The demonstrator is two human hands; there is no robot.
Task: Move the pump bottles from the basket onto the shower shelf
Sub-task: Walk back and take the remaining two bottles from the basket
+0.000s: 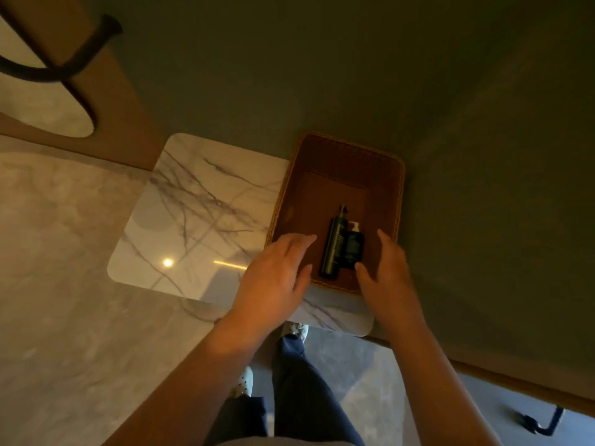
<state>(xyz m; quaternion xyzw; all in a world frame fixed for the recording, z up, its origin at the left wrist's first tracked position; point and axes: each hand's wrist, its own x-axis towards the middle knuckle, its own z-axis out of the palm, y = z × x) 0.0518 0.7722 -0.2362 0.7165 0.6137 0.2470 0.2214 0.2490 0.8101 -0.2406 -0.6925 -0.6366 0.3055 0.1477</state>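
The tall dark green pump bottle (335, 246) and the shorter dark bottle with a white pump (354, 244) lie flat, side by side and touching, in the near part of the brown woven rectangular basket (351, 144). Their pumps point to the far end. The rest of the basket floor is bare.

I judge the task to be at its very beginning: no bottle is lifted yet, and both must be carried to the shower shelf, which is not in view.

The left hand (277, 268) is over the near left corner of the basket. Its fingers (299, 241) are straight and a little spread, and they hold nothing. The right hand (389, 268) is over the near right side, also open and without a thing in it. Its thumb comes close to the base of the shorter bottle; I cannot tell if it touches.

The basket stands on the right end of a white marble-patterned slab with rounded corners (199, 214), and its near rim is close to the near edge of the slab. Its right side is next to the dark green wall (450, 123), so on that side there is little room. Above the basket and over the left part of the slab the way is open. The grey stone floor (64, 284) lies around the slab.
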